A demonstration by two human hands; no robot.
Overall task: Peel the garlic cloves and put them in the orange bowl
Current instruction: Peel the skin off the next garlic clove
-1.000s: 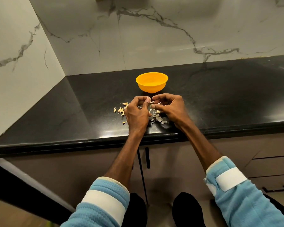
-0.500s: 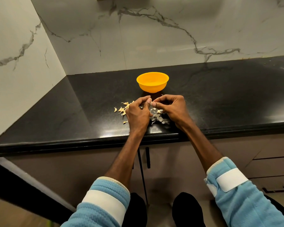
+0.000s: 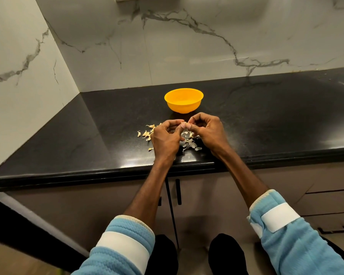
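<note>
Left hand (image 3: 165,137) and right hand (image 3: 209,130) still pinch one garlic clove (image 3: 183,124) between their fingertips above the peel scraps (image 3: 190,143), near the orange bowl (image 3: 184,102); positions barely change.

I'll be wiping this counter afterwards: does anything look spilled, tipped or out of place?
Only peeling mess: papery garlic skins lie scattered on the black counter between the left hand and right hand, near its front edge; yellowish garlic pieces sit further left. The orange bowl stands upright; nothing looks damaged.
</note>
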